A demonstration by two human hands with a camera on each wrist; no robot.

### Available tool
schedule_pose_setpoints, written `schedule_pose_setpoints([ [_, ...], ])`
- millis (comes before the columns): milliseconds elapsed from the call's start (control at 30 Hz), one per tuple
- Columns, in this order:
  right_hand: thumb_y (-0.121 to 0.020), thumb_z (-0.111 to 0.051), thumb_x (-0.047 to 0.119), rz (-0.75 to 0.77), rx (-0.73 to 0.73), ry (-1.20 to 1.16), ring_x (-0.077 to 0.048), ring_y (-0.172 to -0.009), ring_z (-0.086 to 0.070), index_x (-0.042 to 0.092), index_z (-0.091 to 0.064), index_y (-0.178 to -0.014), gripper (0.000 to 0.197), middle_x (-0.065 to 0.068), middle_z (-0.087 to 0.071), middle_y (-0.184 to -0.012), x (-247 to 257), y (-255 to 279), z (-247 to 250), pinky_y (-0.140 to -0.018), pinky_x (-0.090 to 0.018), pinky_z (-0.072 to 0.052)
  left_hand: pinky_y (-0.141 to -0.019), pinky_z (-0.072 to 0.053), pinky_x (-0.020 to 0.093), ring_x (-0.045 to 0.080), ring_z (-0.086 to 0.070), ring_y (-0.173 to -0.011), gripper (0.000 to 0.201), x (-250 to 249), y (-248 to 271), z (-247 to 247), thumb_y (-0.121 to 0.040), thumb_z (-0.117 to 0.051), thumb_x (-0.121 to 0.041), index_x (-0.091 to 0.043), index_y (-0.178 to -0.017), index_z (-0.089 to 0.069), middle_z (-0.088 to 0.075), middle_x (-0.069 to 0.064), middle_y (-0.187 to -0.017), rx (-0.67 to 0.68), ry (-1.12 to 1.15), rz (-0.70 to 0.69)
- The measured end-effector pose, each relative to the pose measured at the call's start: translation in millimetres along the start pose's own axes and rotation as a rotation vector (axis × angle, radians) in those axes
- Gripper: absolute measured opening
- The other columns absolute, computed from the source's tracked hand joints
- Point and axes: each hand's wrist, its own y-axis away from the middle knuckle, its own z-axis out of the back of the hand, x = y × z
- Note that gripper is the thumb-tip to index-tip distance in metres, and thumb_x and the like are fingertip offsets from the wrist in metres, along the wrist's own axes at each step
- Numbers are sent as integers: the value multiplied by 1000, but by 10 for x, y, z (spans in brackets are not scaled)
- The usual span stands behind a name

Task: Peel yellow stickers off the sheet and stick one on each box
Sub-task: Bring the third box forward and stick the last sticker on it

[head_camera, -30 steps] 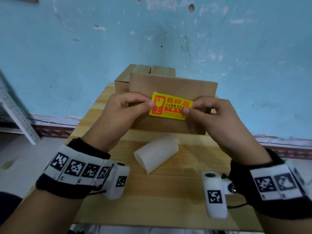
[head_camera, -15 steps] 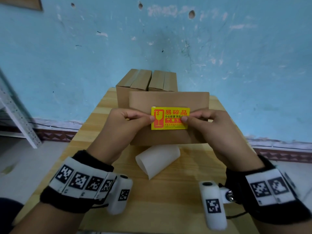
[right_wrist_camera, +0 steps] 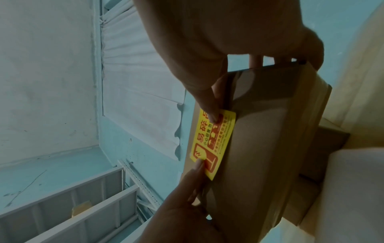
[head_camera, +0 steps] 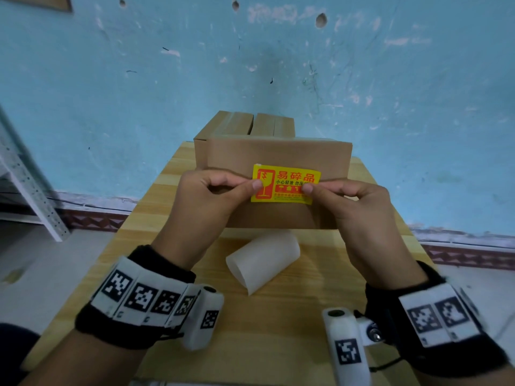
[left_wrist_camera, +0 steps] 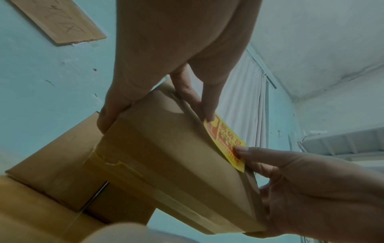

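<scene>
I hold a brown cardboard box (head_camera: 278, 151) tilted up off the table, its broad face toward me. A yellow sticker (head_camera: 285, 187) with red print lies level on that face. My left hand (head_camera: 223, 190) grips the box's left end, its thumb pressing the sticker's left part. My right hand (head_camera: 334, 190) grips the right end, thumb on the sticker's right part. The left wrist view shows the box (left_wrist_camera: 166, 156), the sticker (left_wrist_camera: 226, 143) and my left fingers curled behind the box. In the right wrist view both thumbs rest on the sticker (right_wrist_camera: 214, 143) on the box (right_wrist_camera: 266, 148).
A curled white backing sheet (head_camera: 263, 260) lies on the wooden table (head_camera: 250, 344) just under the held box. More cardboard boxes (head_camera: 245, 129) stand behind it against the blue wall. A white metal shelf (head_camera: 22, 185) stands at the left.
The sticker went from slanted to level and now lies flat on the box's face. Both thumbs stay on its ends, and the box sits a little lower in view.
</scene>
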Motion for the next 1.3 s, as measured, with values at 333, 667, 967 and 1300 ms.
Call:
schedule_pose_setpoints([
  [333,-75,-86,19,-1,-127,24,-18,-73,-73,4,-76,-69,19,-10,-77,-75,-60,21,-31,-75,-40,-61,-73,-59,27,12,-73,-78,8,28,20,-52,-81,-79,-17,-10,-80,-81,-78,0,-76,-62,-50,-11],
  [667,-77,-85,21,82,-137,93,-18,-67,-63,2,-70,-63,27,-20,-71,-70,-77,32,-37,-68,-36,-54,-62,-50,15,6,-63,-58,21,40,2,-36,-77,-83,-19,-11,-60,-75,-70,1,-57,-136,-62,-26],
  [967,-77,-85,22,138,-57,270,-14,-63,-63,7,-70,-64,24,-7,-68,-63,21,7,25,-65,-37,-56,-65,-43,21,25,-47,-51,55,56,-22,39,-72,-87,-27,6,-46,-52,-50,16,-46,-86,-136,-107],
  [1300,-56,-94,42,135,-51,401,-18,-57,-64,8,-67,-56,43,-12,-69,-59,141,8,51,-58,-36,-54,-76,-56,47,31,-61,-62,44,-42,-89,206,-69,-88,-27,-3,-47,-59,-61,15,-56,37,-309,-208],
])
